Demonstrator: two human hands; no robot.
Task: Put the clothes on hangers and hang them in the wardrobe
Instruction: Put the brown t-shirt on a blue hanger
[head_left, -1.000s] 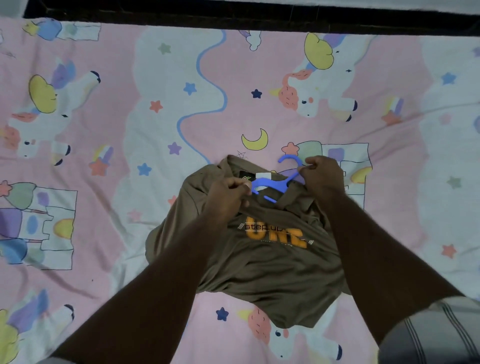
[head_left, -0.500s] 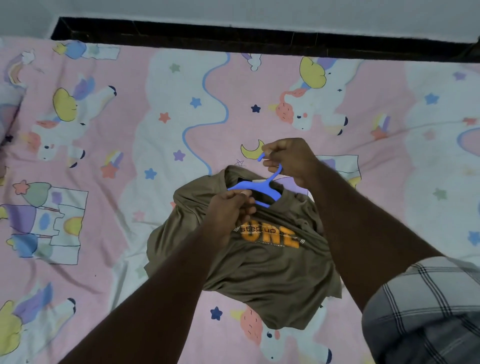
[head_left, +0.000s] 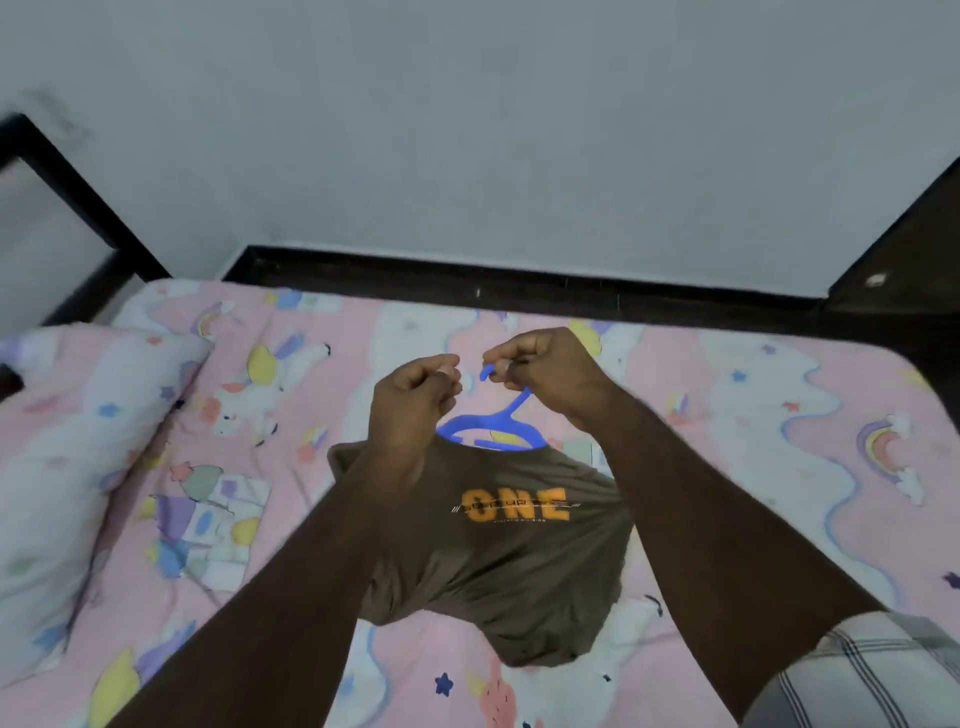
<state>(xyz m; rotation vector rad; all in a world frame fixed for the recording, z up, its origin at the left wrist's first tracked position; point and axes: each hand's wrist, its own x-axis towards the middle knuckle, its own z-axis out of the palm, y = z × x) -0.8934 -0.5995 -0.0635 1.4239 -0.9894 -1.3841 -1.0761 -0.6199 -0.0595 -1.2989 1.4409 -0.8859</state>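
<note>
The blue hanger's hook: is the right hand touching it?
Touching. The head view shows the right hand with its fingers curled round the hook of the blue hanger, lifting the brown shirt.

Brown T-shirt (head_left: 509, 551) now lifted off the bed, hanging from the blue hanger (head_left: 496, 428); right hand (head_left: 545, 374) grips its hook; left hand (head_left: 415, 395) has released the collar, raised alongside
</note>
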